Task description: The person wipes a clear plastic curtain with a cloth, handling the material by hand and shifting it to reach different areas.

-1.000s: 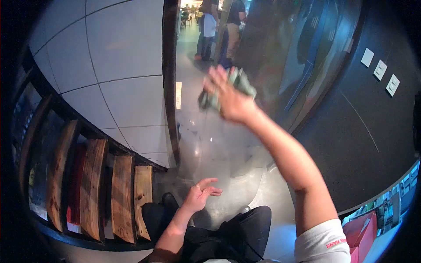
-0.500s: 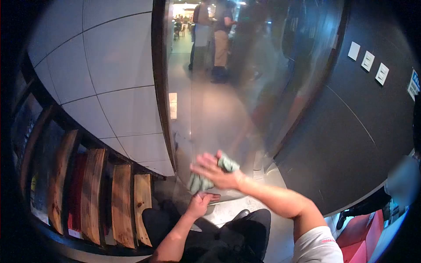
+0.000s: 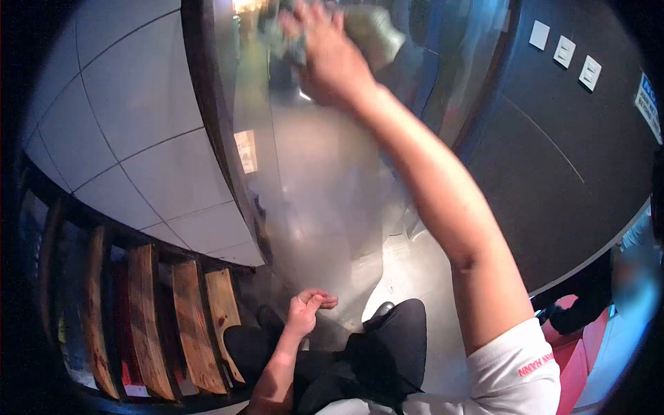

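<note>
High on the clear panel (image 3: 325,159), which looks like glass or clear plastic, my right hand (image 3: 335,66) presses a pale green cloth (image 3: 377,38). Folds of the cloth stick out on both sides of the hand, and the fingers are somewhat smeared by motion. The panel is hazy and shiny, with blurred reflections across it. Low in front of my body, my left hand (image 3: 311,309) is loosely closed, thumb against the fingers, with nothing visible in it. It hangs above my dark trouser legs, apart from the cloth.
Wooden slats (image 3: 197,325) like stair treads run along the left, below a white tiled wall (image 3: 138,104). A dark wall (image 3: 546,166) with switch plates (image 3: 564,52) stands at the right. Behind it, at lower right, are part of a person (image 3: 588,304) and a red object (image 3: 577,366).
My right hand has swept the cloth from low on the panel up to its upper part, and the arm is stretched out. My left hand stays low, its fingers more curled. The view has shifted.
</note>
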`<state>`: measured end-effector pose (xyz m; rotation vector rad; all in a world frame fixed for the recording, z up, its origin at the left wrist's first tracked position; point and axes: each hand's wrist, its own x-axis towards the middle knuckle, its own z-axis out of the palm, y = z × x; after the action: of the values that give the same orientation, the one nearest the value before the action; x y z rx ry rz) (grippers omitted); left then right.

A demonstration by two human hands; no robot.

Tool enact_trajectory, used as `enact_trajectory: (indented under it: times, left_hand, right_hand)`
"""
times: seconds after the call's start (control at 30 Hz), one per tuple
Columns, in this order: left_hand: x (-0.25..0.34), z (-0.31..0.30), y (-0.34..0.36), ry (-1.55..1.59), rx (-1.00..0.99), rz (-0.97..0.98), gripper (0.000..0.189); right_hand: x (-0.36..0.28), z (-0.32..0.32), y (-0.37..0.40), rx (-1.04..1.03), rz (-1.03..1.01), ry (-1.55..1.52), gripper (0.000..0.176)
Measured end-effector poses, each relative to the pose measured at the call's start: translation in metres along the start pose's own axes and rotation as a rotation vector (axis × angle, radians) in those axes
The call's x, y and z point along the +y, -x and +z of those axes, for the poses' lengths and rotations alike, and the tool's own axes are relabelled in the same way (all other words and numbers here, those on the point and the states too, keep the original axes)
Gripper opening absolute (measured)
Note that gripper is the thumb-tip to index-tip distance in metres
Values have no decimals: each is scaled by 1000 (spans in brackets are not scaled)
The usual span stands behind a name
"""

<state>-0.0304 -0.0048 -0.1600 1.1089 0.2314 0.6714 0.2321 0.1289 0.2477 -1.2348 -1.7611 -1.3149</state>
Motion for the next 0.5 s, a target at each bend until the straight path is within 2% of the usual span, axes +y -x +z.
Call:
enact_trajectory:
  times: [0.03, 0.1, 0.17, 0.2, 0.23, 0.27, 0.3, 0.33, 0.37, 0.47, 0.5]
  left_hand:
    - [8, 3, -2, 19, 34, -27, 25]
    - [26, 7, -12, 39, 87, -46, 27]
    - [32, 0, -25, -5, 136, -70, 28]
    - [31, -4, -29, -22, 158, -78, 29]
    - [26, -11, -29, -10, 173, -115, 26]
    - [12, -27, -29, -200, 162, -36, 26]
    - [-7, -48, -27, -393, 153, 39, 25]
    - [-18, -58, -25, -589, 140, 110, 25]
    - [3, -45, -27, -925, 46, 140, 28]
    - [-27, -37, -20, -1025, 96, 404, 33]
    - [-15, -19, -19, -833, 221, 284, 29]
  right_hand:
    - [-17, 4, 32, -227, -29, -17, 80]
    - [-60, 14, 107, -522, -102, -64, 88]
    - [-103, -1, 173, -820, -58, -404, 98]
    - [-129, -4, 206, -886, -120, -348, 100]
    - [-149, -18, 222, -978, -64, -535, 98]
    - [-168, -45, 224, -1133, -32, -672, 92]
    - [-189, -41, 273, -952, -125, -743, 86]
    - [-206, -62, 291, -1022, -135, -766, 81]
    - [-212, -75, 301, -1097, -142, -787, 77]
    - [-198, -66, 322, -905, -304, -595, 71]
    - [-188, -62, 311, -827, -324, -519, 67]
